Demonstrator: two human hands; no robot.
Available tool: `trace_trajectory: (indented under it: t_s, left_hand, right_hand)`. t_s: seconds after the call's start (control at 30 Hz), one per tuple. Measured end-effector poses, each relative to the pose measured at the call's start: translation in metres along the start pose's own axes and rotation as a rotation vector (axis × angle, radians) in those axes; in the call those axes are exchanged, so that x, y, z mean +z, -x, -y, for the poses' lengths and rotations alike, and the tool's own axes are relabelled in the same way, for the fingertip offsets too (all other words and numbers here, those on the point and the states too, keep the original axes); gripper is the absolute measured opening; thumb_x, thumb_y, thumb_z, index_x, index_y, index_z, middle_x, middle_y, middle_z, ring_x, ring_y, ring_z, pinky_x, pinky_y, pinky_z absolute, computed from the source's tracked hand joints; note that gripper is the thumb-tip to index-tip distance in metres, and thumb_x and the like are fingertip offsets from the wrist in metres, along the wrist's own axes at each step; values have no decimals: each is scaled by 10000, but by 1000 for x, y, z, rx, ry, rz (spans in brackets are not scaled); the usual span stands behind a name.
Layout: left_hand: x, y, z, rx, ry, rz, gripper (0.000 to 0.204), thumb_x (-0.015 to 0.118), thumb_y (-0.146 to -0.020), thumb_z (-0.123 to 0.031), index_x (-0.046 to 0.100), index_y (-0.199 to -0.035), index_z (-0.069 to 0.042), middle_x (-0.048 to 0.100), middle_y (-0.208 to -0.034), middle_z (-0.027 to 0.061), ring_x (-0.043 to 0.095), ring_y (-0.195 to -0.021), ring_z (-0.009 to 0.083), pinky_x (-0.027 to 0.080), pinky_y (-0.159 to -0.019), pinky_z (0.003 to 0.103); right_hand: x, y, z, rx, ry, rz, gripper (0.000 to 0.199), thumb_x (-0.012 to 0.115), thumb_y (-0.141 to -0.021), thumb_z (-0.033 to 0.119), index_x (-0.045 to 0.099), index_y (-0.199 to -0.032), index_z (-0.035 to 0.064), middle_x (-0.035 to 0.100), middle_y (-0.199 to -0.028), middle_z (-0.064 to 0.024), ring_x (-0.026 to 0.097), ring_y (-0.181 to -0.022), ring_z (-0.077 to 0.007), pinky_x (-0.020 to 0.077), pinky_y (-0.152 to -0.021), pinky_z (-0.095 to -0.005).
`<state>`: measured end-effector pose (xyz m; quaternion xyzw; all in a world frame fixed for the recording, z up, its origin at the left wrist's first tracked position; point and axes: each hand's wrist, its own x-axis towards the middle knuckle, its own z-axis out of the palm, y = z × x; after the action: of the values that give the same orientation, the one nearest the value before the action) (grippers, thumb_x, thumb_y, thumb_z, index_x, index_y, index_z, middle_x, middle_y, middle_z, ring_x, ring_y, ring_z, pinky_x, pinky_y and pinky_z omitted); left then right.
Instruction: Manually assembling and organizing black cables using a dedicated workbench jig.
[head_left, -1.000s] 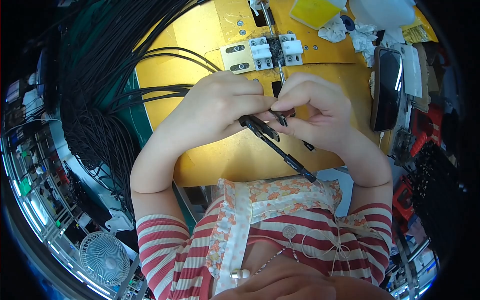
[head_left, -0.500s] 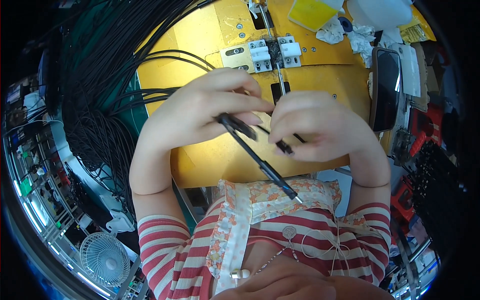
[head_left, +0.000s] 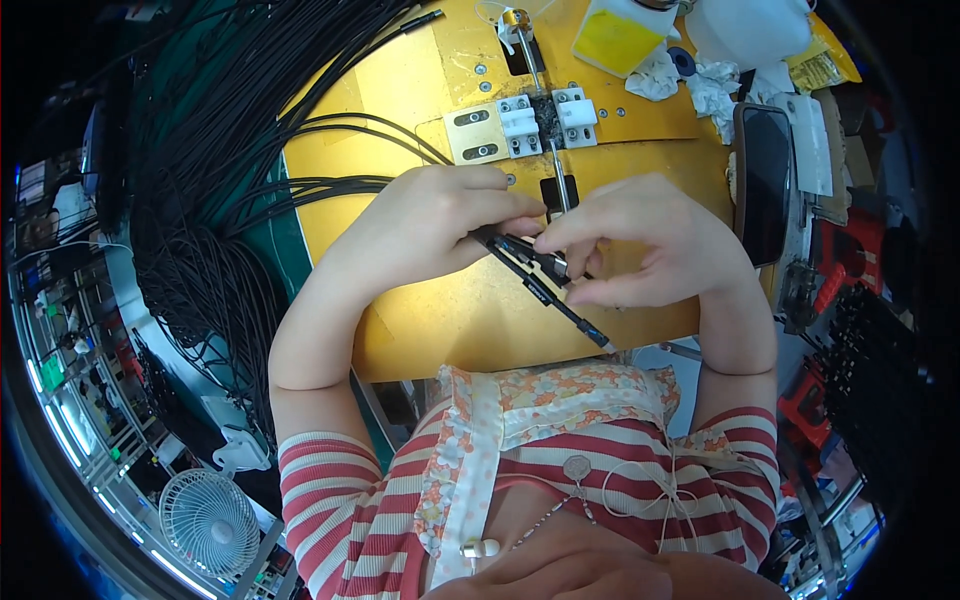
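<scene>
Holding: I see left hand (head_left: 440, 225) and right hand (head_left: 640, 245) pinching black cable ends (head_left: 535, 270), centre frame.
Progress: ends held together, unfinished, I judge.
Left: cable bundle (head_left: 200, 200) waits upper left.

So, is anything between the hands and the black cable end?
Nothing visible: the left hand and right hand both already pinch the black cable end above the yellow work plate.

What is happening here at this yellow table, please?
A person works over a yellow table with both bare hands. The left hand and the right hand together pinch the ends of thin black cables just above the table. A large bundle of black cables lies to the left, and a white fixture sits behind the hands.
</scene>
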<state>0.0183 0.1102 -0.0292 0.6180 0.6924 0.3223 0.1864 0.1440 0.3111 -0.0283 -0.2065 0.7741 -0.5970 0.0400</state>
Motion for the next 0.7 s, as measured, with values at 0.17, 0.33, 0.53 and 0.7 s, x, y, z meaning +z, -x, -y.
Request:
trace_trajectory:
  t_s: [0.17,0.33,0.53,0.7]
  left_hand:
    - [4,0,0,-33,-7,-9,375,688,-686,-8,667,-1059,-36,529,-691,101,568,-604,257,445,-542,338]
    - [5,-3,1,-44,-88,-179,373,735,-751,-106,656,-1111,-49,506,-704,94,537,-611,229,440,-544,328]
    - [18,-2,19,-5,-232,-289,404,704,-727,-27,645,-1124,-62,569,-829,68,590,-723,215,499,-614,320]
    - [23,-5,35,89,-528,-335,433,642,-701,-23,656,-1128,-99,587,-902,39,575,-756,208,486,-683,319]
  right_hand:
    - [3,-7,0,-206,147,-171,232,742,-728,43,656,-944,38,648,-794,-76,610,-657,-207,484,-569,-289]
    - [-4,-7,-13,-215,440,-409,165,710,-767,24,666,-926,10,654,-824,-99,641,-726,-216,508,-646,-288]
    - [-4,-12,-30,125,358,-509,105,684,-801,48,687,-903,25,659,-836,-100,643,-733,-196,505,-647,-280]
    - [-7,-18,-47,-5,547,-561,59,679,-775,27,655,-826,10,590,-816,-71,600,-733,-225,477,-639,-305]
